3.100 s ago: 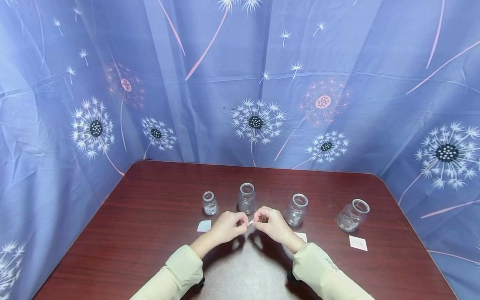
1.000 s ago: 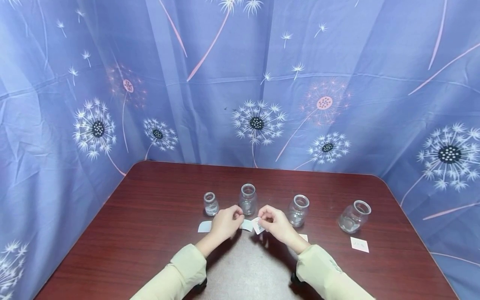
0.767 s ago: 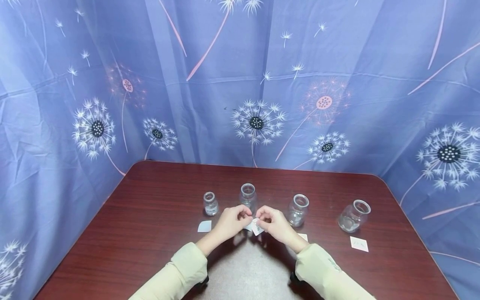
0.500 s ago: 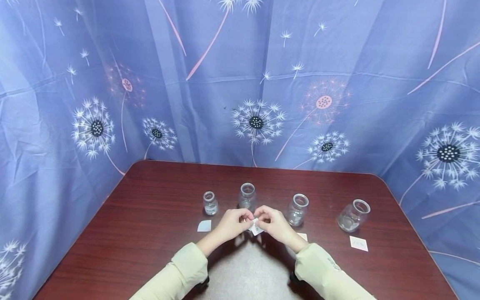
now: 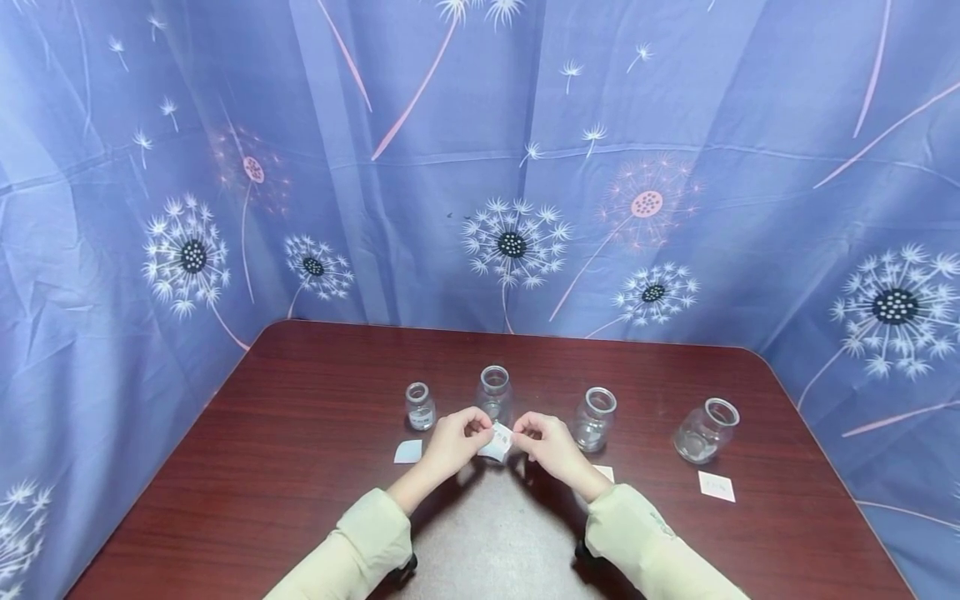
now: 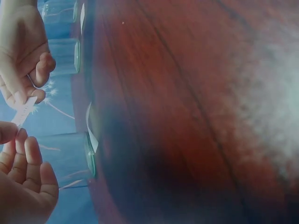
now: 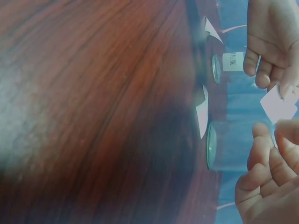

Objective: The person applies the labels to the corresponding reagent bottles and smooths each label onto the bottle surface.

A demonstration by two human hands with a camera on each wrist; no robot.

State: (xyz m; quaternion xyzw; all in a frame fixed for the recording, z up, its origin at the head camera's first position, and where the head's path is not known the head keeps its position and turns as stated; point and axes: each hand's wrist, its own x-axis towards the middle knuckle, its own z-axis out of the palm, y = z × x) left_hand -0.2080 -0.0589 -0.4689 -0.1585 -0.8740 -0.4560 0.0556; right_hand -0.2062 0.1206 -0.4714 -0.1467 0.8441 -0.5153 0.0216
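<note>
A small white label with printed or written marks is held up between both hands, in front of the second jar from the left. My left hand pinches its left side between thumb and fingertip. My right hand pinches the right edge. In the right wrist view the label looks like a blank white square, with the left hand above and the right hand below it. Behind the label stands a clear glass jar, its lower part partly hidden.
A smaller jar at left bears a white label; a bluish paper slip lies before it. To the right stand two more clear jars, one nearer and one farther. White slips lie in front of them on the dark red table.
The label has passed from the right hand's side toward the left hand, which now pinches it too. A bluish slip under the hands shows a second ago. The jars have not moved.
</note>
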